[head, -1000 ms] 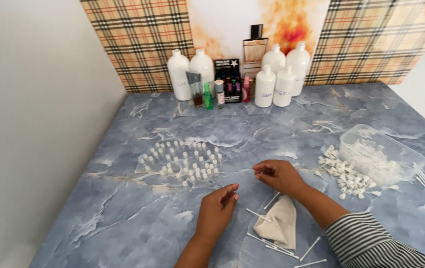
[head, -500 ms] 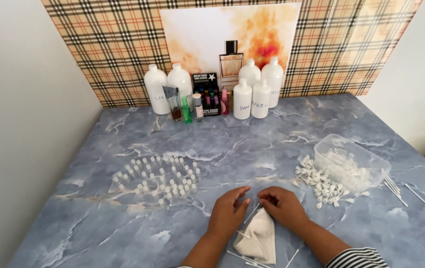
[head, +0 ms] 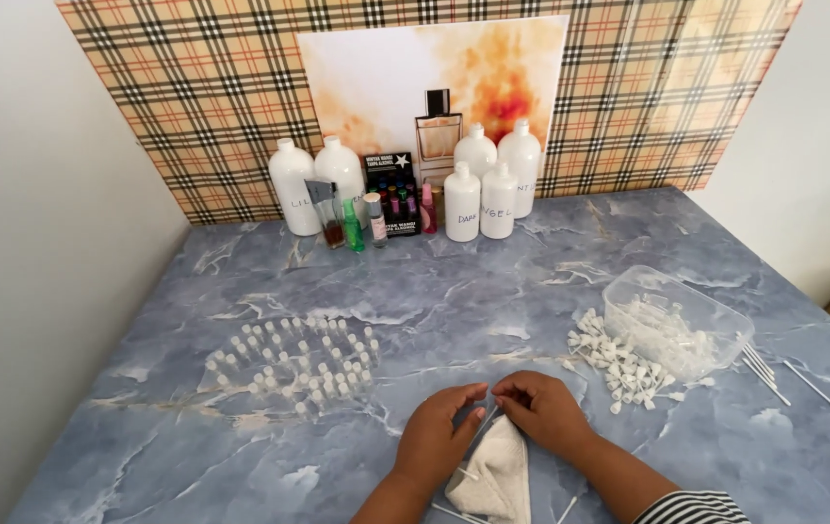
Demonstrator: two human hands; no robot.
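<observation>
Both hands (head: 488,427) meeting above folded cloth (head: 494,475) — perhaps pinching a thin tube

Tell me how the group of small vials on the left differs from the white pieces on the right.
The vials stand upright in spaced rows; the white pieces lie heaped and tumbled. The vials stand in the open; the pieces lie against a clear plastic tub. Both sit on the blue marbled tabletop.

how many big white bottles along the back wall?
6. Two at left. Two at the rear right, by the poster. Two shorter ones in front of those. More could hide behind them.
</observation>
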